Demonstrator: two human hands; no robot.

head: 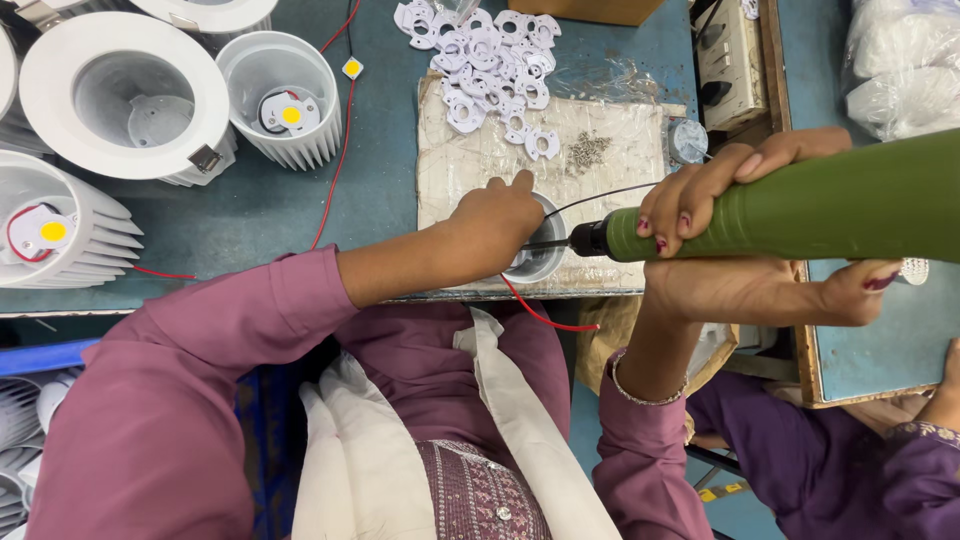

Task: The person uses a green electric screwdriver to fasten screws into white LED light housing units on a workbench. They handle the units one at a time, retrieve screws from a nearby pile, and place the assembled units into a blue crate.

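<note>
Landmark: I'm taking the cardboard mat [600, 150] on the blue bench as reference.
Housing: small finned lamp housing [541, 262] sits at the mat's near edge, red wire [540, 313] trailing off toward the body.
Left hand [495, 228]: fingers curled down over the housing rim, pinning it.
Right hand [735, 240]: wrapped tight round the green electric screwdriver [800, 205], bit inside the housing.
Handling: I judge it light, stiff, thin fins; hold by the rim, clear of the wire.
Spares: screws [588, 150] and white brackets [490, 55] at the mat's far side.

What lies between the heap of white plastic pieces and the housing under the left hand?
In the head view, a small pile of screws lies on the mat between the white plastic pieces and the housing under the left hand.
</note>
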